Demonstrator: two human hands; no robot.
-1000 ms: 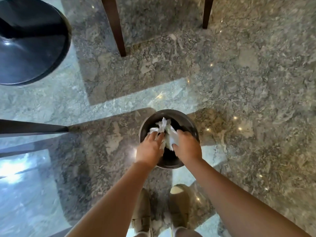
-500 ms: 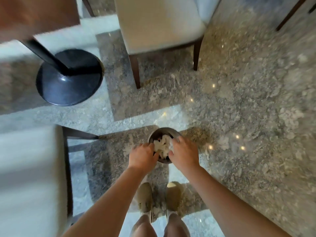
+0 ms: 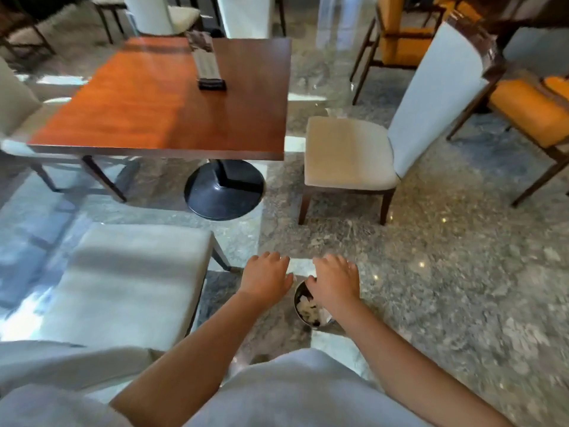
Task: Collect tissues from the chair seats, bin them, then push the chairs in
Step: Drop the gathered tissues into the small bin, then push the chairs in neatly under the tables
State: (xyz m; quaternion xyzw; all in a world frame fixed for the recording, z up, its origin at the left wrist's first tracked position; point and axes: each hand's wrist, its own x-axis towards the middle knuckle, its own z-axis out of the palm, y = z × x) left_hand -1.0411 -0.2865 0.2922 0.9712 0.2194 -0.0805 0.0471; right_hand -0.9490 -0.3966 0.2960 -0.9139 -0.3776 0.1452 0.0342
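Note:
A small round metal bin (image 3: 299,306) stands on the marble floor with white crumpled tissues (image 3: 308,307) inside it. My right hand (image 3: 334,280) hovers over the bin's far rim, fingers spread, holding nothing. My left hand (image 3: 265,277) is just left of the bin, palm down and empty. A cream chair (image 3: 351,152) stands pulled out to the right of the wooden table (image 3: 172,97), its seat bare. A second cream chair seat (image 3: 129,282) sits close at my left, also bare.
The table's black round base (image 3: 223,189) stands on the floor ahead. A dark menu holder (image 3: 211,78) sits on the tabletop. Orange chairs (image 3: 529,112) stand at the right and back. More cream chairs surround the table at left and far side.
Both hands have let go of the tissues and lifted off the bin. My view has risen from the floor to take in the table and chairs.

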